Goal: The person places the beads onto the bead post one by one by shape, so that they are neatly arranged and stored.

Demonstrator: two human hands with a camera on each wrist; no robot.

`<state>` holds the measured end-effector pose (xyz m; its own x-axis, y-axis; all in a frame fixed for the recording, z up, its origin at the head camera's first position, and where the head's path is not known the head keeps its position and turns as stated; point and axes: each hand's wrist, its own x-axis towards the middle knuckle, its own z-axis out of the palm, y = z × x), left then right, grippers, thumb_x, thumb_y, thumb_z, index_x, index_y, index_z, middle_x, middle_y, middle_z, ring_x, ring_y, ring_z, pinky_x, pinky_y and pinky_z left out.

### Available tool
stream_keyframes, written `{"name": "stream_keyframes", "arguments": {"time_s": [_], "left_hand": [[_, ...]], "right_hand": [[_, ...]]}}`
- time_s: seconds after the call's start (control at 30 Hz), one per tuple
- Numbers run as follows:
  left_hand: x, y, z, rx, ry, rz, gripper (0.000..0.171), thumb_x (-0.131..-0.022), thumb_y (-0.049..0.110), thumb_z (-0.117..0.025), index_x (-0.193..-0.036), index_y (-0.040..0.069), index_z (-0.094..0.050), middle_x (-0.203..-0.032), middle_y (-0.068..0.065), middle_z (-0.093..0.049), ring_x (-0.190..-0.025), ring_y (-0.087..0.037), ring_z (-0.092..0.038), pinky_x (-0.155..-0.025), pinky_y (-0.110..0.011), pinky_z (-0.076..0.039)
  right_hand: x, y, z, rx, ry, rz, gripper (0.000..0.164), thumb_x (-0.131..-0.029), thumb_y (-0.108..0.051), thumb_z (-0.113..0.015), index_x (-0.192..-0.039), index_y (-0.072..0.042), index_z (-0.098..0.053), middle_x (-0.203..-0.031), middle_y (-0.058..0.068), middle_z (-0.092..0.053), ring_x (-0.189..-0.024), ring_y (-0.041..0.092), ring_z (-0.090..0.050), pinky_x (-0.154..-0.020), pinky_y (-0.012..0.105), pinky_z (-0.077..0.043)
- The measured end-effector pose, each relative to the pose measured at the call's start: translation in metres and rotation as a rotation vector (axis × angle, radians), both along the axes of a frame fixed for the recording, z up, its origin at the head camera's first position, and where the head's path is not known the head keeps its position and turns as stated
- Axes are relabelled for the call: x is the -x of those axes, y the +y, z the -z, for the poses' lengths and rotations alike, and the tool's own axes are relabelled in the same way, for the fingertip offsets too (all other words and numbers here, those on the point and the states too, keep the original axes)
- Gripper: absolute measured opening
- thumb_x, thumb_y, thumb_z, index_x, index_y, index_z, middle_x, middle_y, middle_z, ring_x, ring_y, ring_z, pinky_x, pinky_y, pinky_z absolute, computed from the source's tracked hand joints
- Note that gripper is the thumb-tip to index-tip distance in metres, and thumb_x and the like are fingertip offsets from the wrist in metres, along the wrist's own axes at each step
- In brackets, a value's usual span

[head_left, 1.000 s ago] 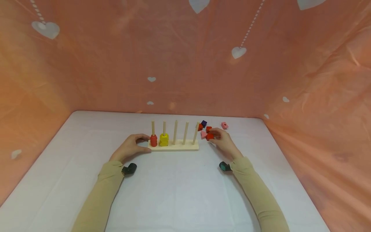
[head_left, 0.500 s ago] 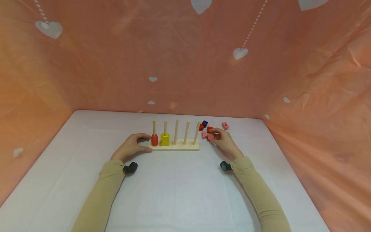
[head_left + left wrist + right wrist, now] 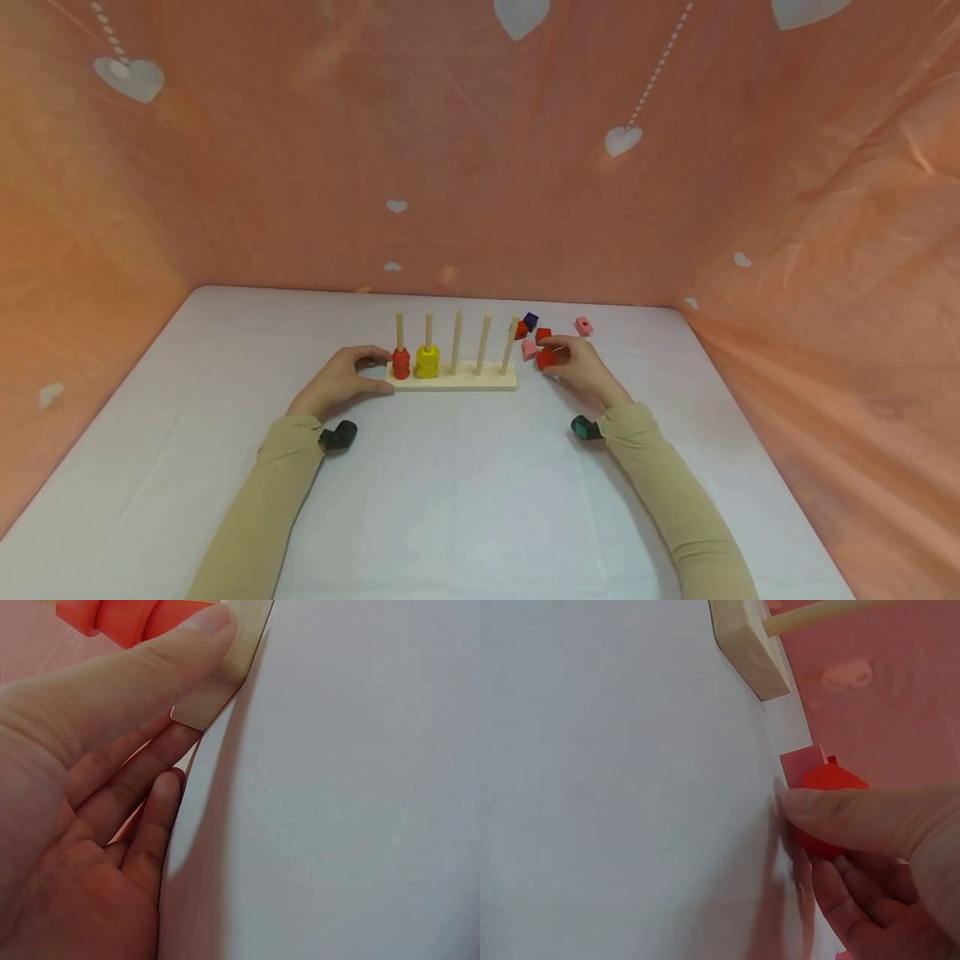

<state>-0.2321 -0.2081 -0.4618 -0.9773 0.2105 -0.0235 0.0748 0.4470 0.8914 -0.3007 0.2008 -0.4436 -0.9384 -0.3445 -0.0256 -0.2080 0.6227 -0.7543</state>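
Observation:
My left hand (image 3: 337, 383) grips the left end of a wooden peg stand (image 3: 480, 381), thumb along the front edge and fingers behind it. In the left wrist view the thumb presses the stand's base (image 3: 247, 645) beside red beads (image 3: 124, 619). Red beads (image 3: 401, 364) are stacked on the leftmost peg and yellow beads (image 3: 427, 362) on the second; three bare pegs stand to the right. Just right of the stand, my right hand (image 3: 585, 371) pinches a red bead (image 3: 545, 358) between thumb and fingers, low over the table. A pink bead (image 3: 802, 765) shows right behind it.
Loose beads lie behind the right hand: a pink one (image 3: 529, 349), a red one (image 3: 543, 334), another red one (image 3: 521, 331) partly behind the last peg, and a dark purple one (image 3: 531, 321). Another pink bead (image 3: 583, 326) sits farther right. An orange curtain (image 3: 480, 167) surrounds the white table (image 3: 465, 500).
The red bead in my right fingers has turned slightly and shifted a little nearer to me. My left hand keeps its grip on the peg stand.

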Motion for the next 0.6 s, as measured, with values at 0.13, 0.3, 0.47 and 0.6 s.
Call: {"name": "stream_keyframes", "arguments": {"time_s": [0.13,0.3,0.47,0.6], "left_hand": [[0.0001,-0.0003,0.0003,-0.010,-0.002,0.000,0.062,-0.071,0.025,-0.086,-0.123,0.004,-0.059,-0.127,-0.012,-0.057,-0.122,-0.029,-0.047,-0.108,-0.046,-0.032],[0.0003,-0.0008,0.0012,-0.014,-0.003,0.002,0.063,-0.071,0.026,-0.086,-0.123,0.004,-0.059,-0.127,-0.012,-0.057,-0.122,-0.030,-0.047,-0.108,-0.046,-0.032],[0.0008,-0.0009,0.0023,-0.018,0.004,-0.001,0.061,-0.071,0.024,-0.086,-0.123,0.004,-0.059,-0.126,-0.012,-0.057,-0.122,-0.029,-0.047,-0.107,-0.046,-0.032],[0.0005,-0.0003,0.0018,-0.022,0.004,-0.001,0.060,-0.072,0.023,-0.086,-0.122,0.004,-0.059,-0.126,-0.012,-0.057,-0.122,-0.029,-0.047,-0.107,-0.046,-0.032]], "right_hand": [[-0.0013,-0.0009,0.0014,0.019,-0.012,-0.001,0.045,-0.081,0.000,-0.074,-0.123,-0.003,-0.058,-0.117,0.015,-0.060,-0.099,0.029,-0.058,-0.087,0.037,-0.052],[-0.0025,-0.0003,0.0040,0.042,-0.029,0.004,0.038,-0.081,-0.001,-0.074,-0.117,-0.005,-0.061,-0.118,0.013,-0.059,-0.100,0.029,-0.057,-0.088,0.037,-0.052],[-0.0041,0.0010,0.0060,0.043,-0.024,-0.001,0.036,-0.084,-0.001,-0.072,-0.118,-0.011,-0.065,-0.126,0.011,-0.057,-0.108,0.029,-0.055,-0.094,0.041,-0.048],[-0.0045,0.0039,0.0056,0.048,-0.019,0.018,0.036,-0.087,-0.004,-0.069,-0.122,-0.013,-0.064,-0.126,0.010,-0.056,-0.110,0.029,-0.052,-0.096,0.041,-0.047]]}}
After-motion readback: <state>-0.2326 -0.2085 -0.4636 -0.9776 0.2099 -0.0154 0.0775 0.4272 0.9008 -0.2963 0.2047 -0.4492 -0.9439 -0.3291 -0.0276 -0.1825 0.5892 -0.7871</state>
